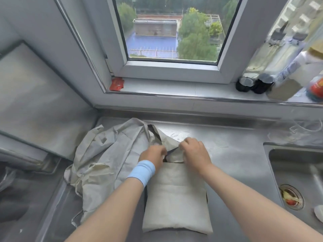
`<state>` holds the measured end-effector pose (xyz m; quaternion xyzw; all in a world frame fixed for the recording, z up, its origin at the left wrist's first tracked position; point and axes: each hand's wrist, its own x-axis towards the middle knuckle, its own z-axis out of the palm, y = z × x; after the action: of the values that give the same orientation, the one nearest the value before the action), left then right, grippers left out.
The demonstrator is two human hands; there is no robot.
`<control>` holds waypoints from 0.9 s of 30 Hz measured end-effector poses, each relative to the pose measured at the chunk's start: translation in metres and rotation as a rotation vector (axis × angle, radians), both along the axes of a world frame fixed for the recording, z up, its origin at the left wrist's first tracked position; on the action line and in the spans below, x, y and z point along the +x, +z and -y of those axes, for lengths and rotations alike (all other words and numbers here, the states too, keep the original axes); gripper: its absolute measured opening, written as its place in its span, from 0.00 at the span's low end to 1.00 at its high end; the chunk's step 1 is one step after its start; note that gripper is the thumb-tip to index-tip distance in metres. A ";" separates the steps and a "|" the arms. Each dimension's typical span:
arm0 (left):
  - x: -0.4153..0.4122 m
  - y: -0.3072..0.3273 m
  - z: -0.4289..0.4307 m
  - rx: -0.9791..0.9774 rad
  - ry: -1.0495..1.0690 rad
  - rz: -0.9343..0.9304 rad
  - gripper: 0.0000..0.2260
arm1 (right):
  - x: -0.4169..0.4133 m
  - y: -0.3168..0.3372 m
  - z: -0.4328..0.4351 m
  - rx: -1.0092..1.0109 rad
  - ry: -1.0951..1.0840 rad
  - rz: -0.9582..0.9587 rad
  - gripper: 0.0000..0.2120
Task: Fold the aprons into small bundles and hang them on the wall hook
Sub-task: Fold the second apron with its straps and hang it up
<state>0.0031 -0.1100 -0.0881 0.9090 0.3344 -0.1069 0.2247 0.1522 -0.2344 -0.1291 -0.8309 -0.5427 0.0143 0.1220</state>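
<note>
A folded beige apron (pixel 176 201) lies as a flat rectangle on the steel counter (pixel 236 159) in front of me. At its far end, my left hand (pixel 153 156), with a blue band on the wrist, and my right hand (pixel 194 151) both grip a loose flap of the same fabric, fingers curled into it. A second beige apron (pixel 108 159) sits crumpled in a heap to the left, touching the folded one. No wall hook is in view.
A sink (pixel 297 180) with food scraps in its drain is at the right. The window sill (pixel 174 89) behind holds a red packet (pixel 116 84) at the left and several bottles (pixel 258 82) at the right. A cooker hood (pixel 35 102) juts in at the left.
</note>
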 end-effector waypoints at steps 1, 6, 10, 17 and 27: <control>0.005 0.001 -0.006 0.052 -0.019 0.048 0.17 | 0.004 0.001 -0.008 0.008 -0.021 -0.005 0.22; 0.037 0.003 -0.034 0.305 -0.380 -0.019 0.30 | 0.018 0.005 -0.036 -0.398 -0.039 0.004 0.16; 0.062 0.000 -0.045 0.367 -0.609 -0.204 0.21 | 0.039 0.025 -0.044 -0.341 -0.057 -0.064 0.12; 0.094 0.003 -0.072 0.122 -0.327 -0.169 0.12 | 0.061 0.088 -0.057 -0.238 -0.102 -1.143 0.13; 0.100 0.005 -0.087 -0.091 0.000 0.161 0.13 | 0.055 0.064 -0.066 -0.165 -0.271 -0.949 0.20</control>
<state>0.1027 -0.0232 -0.0833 0.9035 0.3099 -0.0488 0.2920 0.2074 -0.1688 -0.0649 -0.8028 -0.3117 0.4176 0.2899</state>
